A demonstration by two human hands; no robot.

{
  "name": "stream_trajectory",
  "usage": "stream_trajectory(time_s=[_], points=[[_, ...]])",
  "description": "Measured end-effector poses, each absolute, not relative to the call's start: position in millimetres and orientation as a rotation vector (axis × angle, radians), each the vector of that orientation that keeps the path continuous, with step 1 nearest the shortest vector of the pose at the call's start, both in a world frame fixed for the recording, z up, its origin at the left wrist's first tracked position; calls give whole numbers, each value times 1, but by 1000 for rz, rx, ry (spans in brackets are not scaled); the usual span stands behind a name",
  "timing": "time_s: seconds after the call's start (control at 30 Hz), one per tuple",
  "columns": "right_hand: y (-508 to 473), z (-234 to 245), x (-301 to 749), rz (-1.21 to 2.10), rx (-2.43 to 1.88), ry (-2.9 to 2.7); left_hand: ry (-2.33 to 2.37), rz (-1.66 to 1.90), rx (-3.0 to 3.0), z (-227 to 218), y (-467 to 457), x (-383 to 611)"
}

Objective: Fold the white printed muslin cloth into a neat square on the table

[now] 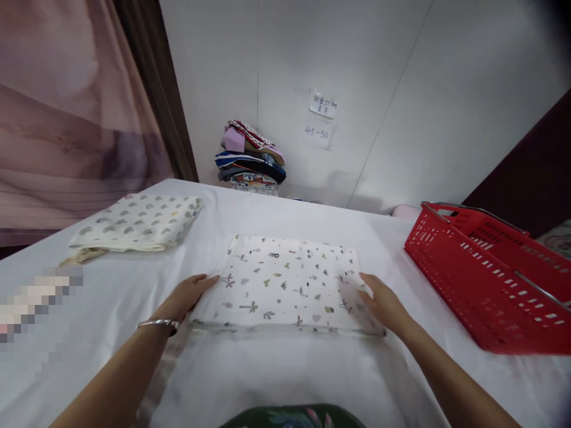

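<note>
A white cloth (285, 288) printed with small plants and animals lies folded into a flat rectangle before me. Around its sides and front edge shows a thin see-through layer that looks like plastic film. My left hand (194, 291), with a silver bracelet at the wrist, grips the left side, thumb on top and fingers partly hidden beneath. On the opposite side my right hand (379, 300) holds the right edge, its thumb and forefinger curved over it. Another folded cloth (143, 223), white with grey shapes, rests at the far left with a tan cord at its corner.
A red plastic basket (482, 285) with metal handles stands on the right of the white-covered table (375, 229). Stacked folded fabrics (252, 157) rise behind the table's far edge. Handwritten paper notes (319, 134) hang on the wall, and a pink curtain (66, 119) drapes at left.
</note>
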State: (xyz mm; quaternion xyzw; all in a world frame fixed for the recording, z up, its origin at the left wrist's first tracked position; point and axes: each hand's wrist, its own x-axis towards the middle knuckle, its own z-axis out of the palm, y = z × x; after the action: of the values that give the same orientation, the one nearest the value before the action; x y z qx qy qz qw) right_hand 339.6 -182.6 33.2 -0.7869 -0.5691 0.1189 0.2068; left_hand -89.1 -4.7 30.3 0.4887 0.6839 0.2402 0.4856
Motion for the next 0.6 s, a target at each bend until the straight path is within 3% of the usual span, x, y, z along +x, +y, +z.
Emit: stream_trajectory(time_s=[0.13, 0.27, 0.47, 0.6], points=[[-135, 34, 281, 490, -1898, -1805, 1380, 495, 854, 43, -7, -84], [-90, 23, 229, 538, -1876, -1898, 1229, 476, 753, 52, -8, -81], [-67, -9, 198, 387, -1941, -2033, 1108, 569, 1014, 73, 1, -69], [-67, -11, 208, 597, -1823, -1840, 1067, 691, 1412, 112, 8, -19]])
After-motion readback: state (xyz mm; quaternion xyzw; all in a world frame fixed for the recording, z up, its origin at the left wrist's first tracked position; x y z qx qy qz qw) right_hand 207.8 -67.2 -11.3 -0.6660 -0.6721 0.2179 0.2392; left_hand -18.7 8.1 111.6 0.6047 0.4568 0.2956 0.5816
